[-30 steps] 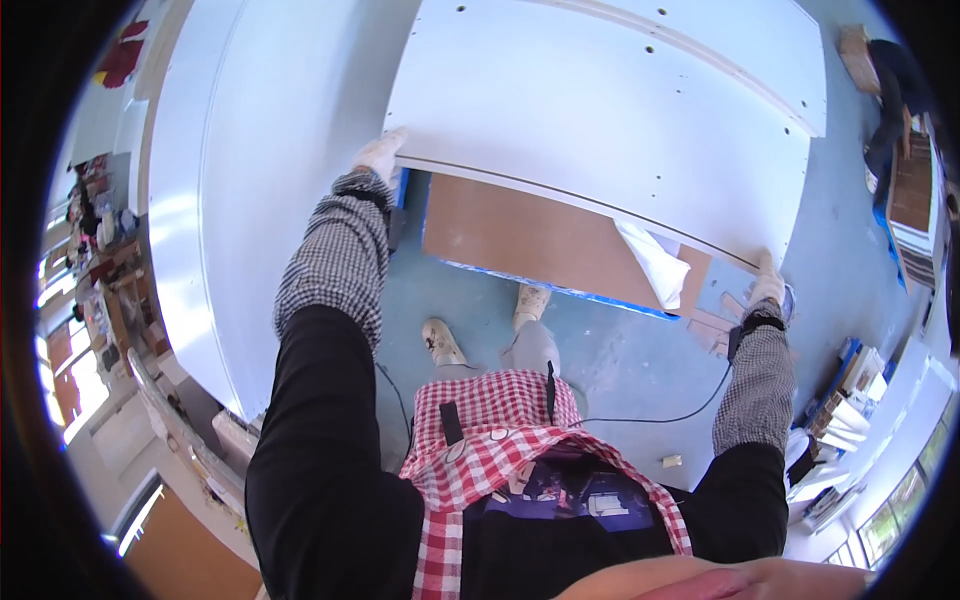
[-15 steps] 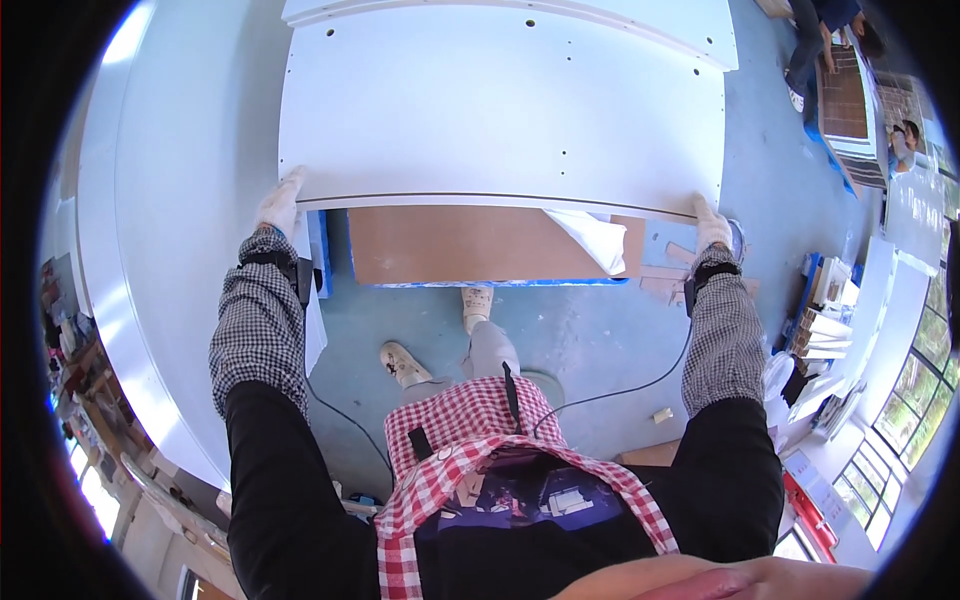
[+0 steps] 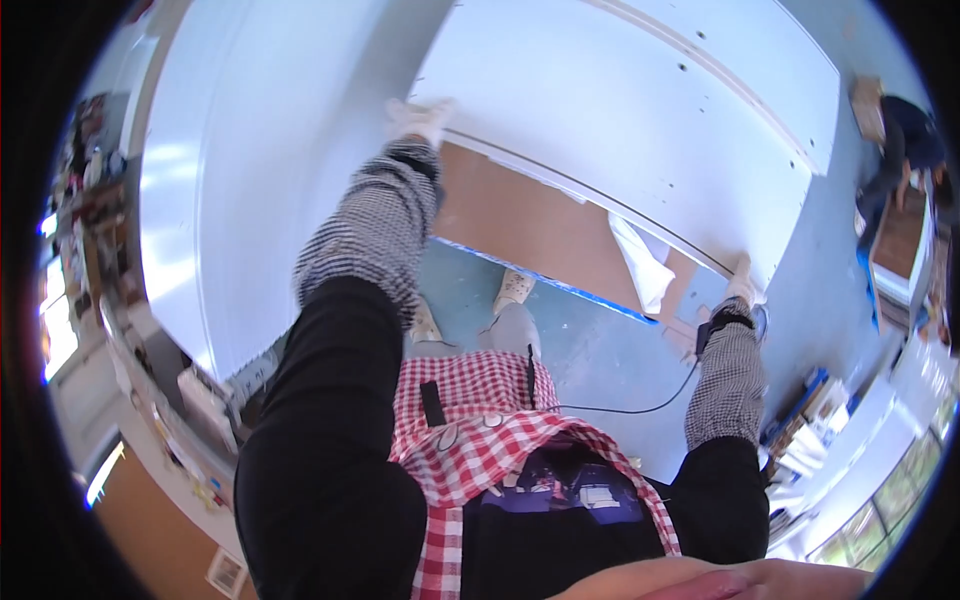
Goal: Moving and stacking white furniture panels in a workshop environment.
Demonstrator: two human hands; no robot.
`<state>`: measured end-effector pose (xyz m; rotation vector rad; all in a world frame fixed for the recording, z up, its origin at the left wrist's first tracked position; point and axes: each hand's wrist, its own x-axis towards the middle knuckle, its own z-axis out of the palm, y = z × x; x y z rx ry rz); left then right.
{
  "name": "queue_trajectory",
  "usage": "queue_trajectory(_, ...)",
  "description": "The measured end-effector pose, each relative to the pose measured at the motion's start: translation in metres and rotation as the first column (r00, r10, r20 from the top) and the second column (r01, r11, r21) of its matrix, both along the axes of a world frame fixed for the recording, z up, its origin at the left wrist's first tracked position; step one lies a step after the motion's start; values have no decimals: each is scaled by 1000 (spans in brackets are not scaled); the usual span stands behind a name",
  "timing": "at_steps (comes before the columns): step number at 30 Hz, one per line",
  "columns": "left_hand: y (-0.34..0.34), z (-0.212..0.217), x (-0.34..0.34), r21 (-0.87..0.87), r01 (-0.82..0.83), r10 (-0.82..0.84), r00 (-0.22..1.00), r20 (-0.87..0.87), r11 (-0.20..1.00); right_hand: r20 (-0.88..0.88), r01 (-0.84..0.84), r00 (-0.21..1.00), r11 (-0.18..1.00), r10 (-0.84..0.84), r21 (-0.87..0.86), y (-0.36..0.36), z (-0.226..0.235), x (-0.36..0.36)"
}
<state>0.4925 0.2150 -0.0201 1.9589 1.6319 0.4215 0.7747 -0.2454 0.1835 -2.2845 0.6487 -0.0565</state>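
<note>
A wide white panel with small drilled holes and a dark groove along its near edge lies in front of me. My left hand, in a white glove, is at its near left corner, closed on the edge though smeared by motion. At the near right corner my right hand, also gloved, grips the panel, its fingers partly hidden. Below the near edge shows a brown board with a blue rim. A crumpled white sheet hangs over that board.
Another white panel lies beyond the held one. A long white surface runs along my left. A person bends over a brown and white piece at the far right. Stacked white pieces stand right of me; a dark cable crosses my front.
My view has turned, so the panel now slants down to the right. My left hand appears higher and farther right, my right hand lower. Both stay at the panel's near corners.
</note>
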Motion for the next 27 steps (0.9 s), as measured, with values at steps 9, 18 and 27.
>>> queue_trajectory(9,-204,5,-342,-711,119,-149,989,21,693,-587,-915,402,289,703,-281,127,-109,-265)
queue_trajectory(18,-305,-64,-450,-890,-242,62,970,-237,386,-702,-938,-331,-299,631,174,80,-217,-240)
queue_trajectory(27,-406,-131,-445,-917,-179,-136,961,-241,356,-410,-959,-224,-125,884,254,132,-205,-202)
